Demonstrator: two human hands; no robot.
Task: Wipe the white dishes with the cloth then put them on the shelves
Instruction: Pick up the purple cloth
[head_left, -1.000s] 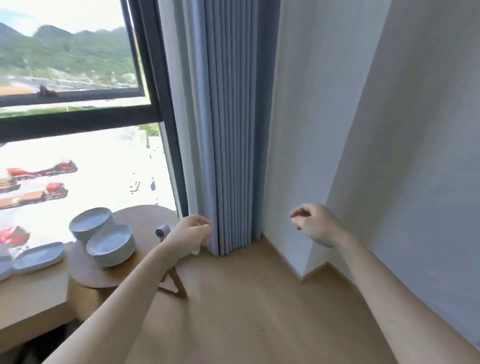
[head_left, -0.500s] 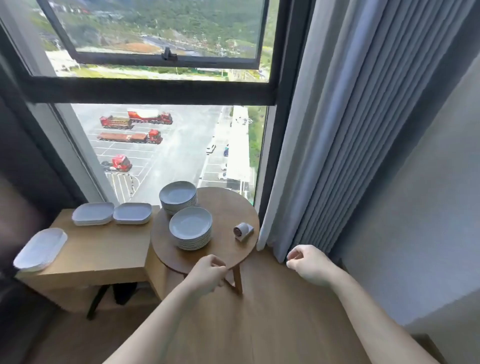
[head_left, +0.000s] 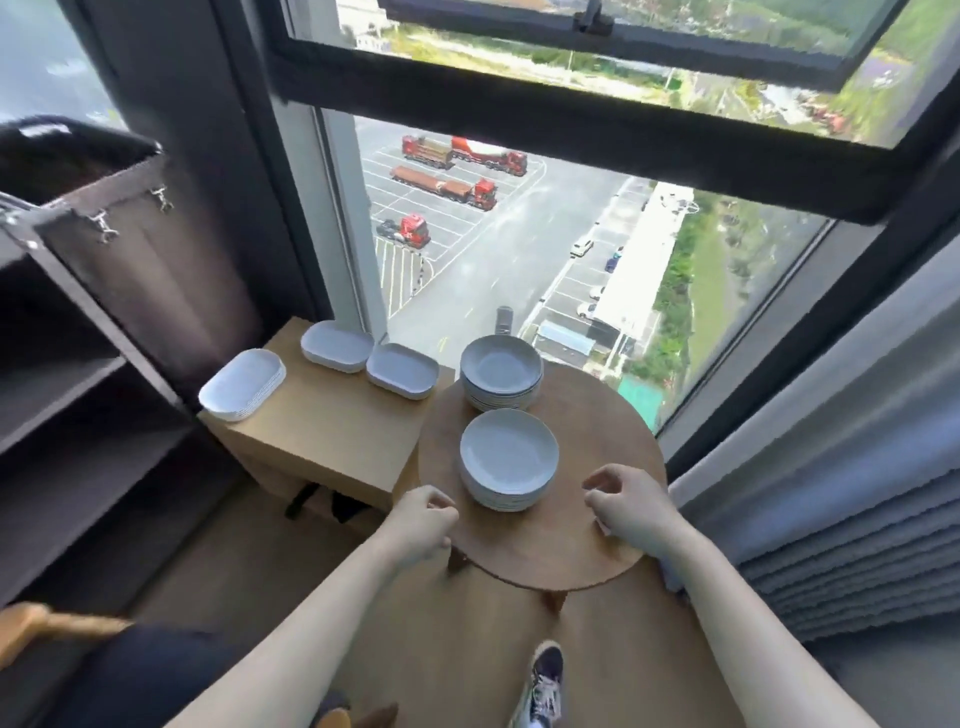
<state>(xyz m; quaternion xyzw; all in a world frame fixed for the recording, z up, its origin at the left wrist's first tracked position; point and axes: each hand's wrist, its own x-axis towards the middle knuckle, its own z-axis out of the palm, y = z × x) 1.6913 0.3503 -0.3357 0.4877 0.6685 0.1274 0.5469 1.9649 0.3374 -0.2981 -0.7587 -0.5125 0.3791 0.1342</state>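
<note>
Left hand (head_left: 422, 525) and right hand (head_left: 631, 512) moved over round table (head_left: 545, 561), flanking near bowl stack (head_left: 509, 460), shelves (head_left: 67, 384) now in view

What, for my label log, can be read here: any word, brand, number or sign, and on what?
None can be read: the white dishes and round table show no print.
The trucks outside are too small and blurred for any lettering.
</note>
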